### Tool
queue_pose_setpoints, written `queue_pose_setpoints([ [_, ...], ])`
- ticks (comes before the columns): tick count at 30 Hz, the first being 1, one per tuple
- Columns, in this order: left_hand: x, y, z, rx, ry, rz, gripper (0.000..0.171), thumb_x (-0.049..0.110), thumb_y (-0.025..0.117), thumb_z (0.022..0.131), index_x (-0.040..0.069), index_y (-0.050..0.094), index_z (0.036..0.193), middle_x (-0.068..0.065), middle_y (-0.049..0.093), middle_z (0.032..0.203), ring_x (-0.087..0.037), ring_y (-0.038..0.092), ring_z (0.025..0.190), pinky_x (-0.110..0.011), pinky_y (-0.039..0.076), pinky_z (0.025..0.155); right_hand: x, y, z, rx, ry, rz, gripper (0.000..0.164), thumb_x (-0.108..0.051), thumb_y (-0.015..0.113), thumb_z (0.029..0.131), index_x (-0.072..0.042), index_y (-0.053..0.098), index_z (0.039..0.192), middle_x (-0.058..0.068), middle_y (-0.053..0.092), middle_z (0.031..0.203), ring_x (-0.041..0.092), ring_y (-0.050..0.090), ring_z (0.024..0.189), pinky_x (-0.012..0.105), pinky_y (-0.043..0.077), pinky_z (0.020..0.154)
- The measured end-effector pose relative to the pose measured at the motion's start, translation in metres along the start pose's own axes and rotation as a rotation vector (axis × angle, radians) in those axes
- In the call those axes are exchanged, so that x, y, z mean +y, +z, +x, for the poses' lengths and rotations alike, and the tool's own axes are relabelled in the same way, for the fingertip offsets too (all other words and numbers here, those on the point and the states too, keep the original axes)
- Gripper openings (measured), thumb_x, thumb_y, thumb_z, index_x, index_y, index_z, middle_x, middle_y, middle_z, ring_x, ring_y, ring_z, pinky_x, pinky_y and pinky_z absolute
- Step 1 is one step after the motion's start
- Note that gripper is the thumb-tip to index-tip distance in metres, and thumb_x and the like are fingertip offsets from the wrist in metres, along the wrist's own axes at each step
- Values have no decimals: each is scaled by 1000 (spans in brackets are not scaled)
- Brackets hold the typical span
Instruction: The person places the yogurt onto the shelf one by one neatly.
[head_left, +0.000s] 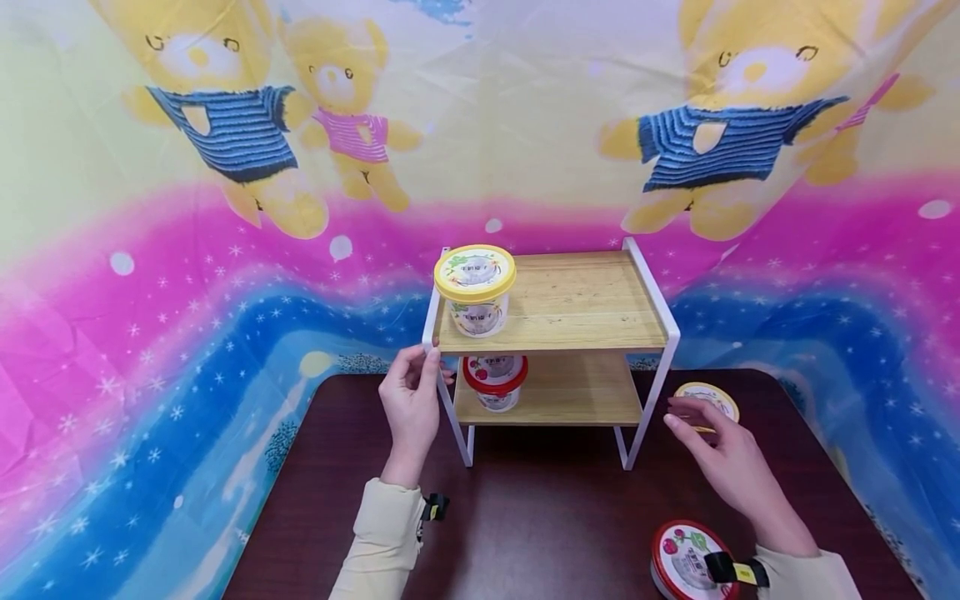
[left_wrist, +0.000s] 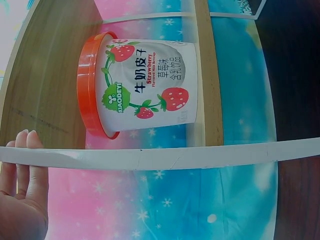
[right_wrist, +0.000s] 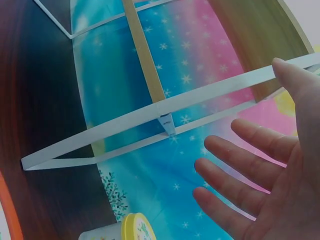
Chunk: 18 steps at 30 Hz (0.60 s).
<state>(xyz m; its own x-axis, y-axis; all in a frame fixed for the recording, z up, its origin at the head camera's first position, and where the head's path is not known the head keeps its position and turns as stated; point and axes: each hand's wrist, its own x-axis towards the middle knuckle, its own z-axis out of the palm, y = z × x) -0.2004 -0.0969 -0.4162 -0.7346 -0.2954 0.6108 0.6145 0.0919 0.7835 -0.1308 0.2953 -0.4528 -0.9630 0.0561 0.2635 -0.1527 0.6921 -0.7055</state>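
A two-tier rack (head_left: 585,321) with wooden boards and a white frame stands on the dark table. My left hand (head_left: 412,396) holds its left post, thumb in front and fingertips behind; in the left wrist view the fingers (left_wrist: 37,140) reach past the white bar. A yellow-lidded tub (head_left: 476,292) sits at the left of the top board. Below it, on the lower board, is a red-lidded strawberry milk tub (left_wrist: 145,85). My right hand (head_left: 720,454) is beside the right post with fingers spread and nothing held; whether its thumb touches the frame I cannot tell.
On the table (head_left: 525,525), another yellow-lidded tub (head_left: 708,396) stands right of the rack, partly behind my right hand. Another red-lidded tub (head_left: 682,554) stands near the front, by my right wrist. A cloth printed with bears (head_left: 225,125) hangs behind.
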Motion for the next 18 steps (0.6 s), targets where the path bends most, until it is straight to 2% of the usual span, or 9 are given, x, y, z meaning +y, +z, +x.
queue_pose_setpoints([
  [3, 10, 1, 1, -3, 2, 5, 11, -2, 63, 99, -9, 67, 107, -18, 70, 91, -43, 66, 66, -35, 61, 64, 2, -1, -2, -10, 10, -9, 44, -37, 65, 102, -7, 62, 134, 18, 66, 125, 29, 64, 108, 10, 45, 79],
  [5, 18, 2, 1, -6, 3, 11, 11, -2, 63, 99, -10, 66, 106, -19, 69, 90, -45, 65, 67, -37, 61, 64, 4, -2, -3, -13, 15, -13, 44, -36, 65, 101, -7, 62, 134, 18, 66, 125, 33, 64, 108, 11, 46, 79],
  [7, 26, 3, 1, -8, 3, 8, 11, -2, 63, 99, -11, 66, 106, -20, 70, 92, -46, 66, 67, -38, 61, 64, 5, -3, -4, -13, 18, -22, 44, -36, 66, 101, -8, 62, 134, 18, 66, 124, 27, 65, 106, 10, 46, 78],
  [10, 30, 3, 1, -9, -2, 5, 11, -2, 63, 99, -11, 66, 106, -22, 70, 95, -48, 65, 68, -39, 61, 65, 7, -4, -7, -7, 22, -30, 44, -36, 68, 100, -8, 63, 134, 15, 69, 119, 6, 63, 99, 10, 46, 78],
  [13, 30, 3, 1, -7, -3, 0, 11, -3, 63, 99, -11, 66, 106, -23, 71, 97, -47, 65, 67, -38, 61, 64, 10, -5, -10, -10, 30, -28, 45, -36, 69, 99, -8, 63, 134, 14, 70, 118, -12, 54, 94, 8, 45, 77],
  [15, 30, 3, 1, -4, -6, -1, 12, -3, 64, 99, -12, 66, 106, -23, 71, 97, -48, 64, 67, -38, 61, 64, 12, -5, -11, -15, 35, -24, 46, -36, 69, 99, -8, 62, 135, 15, 69, 118, -15, 52, 93, 8, 45, 76],
  [18, 29, 3, 1, -3, -8, -3, 12, -2, 64, 99, -11, 66, 106, -23, 70, 96, -47, 64, 67, -38, 61, 64, 14, -6, -14, -24, 40, -25, 47, -37, 69, 99, -8, 62, 136, 16, 69, 119, -7, 58, 96, 7, 45, 76],
])
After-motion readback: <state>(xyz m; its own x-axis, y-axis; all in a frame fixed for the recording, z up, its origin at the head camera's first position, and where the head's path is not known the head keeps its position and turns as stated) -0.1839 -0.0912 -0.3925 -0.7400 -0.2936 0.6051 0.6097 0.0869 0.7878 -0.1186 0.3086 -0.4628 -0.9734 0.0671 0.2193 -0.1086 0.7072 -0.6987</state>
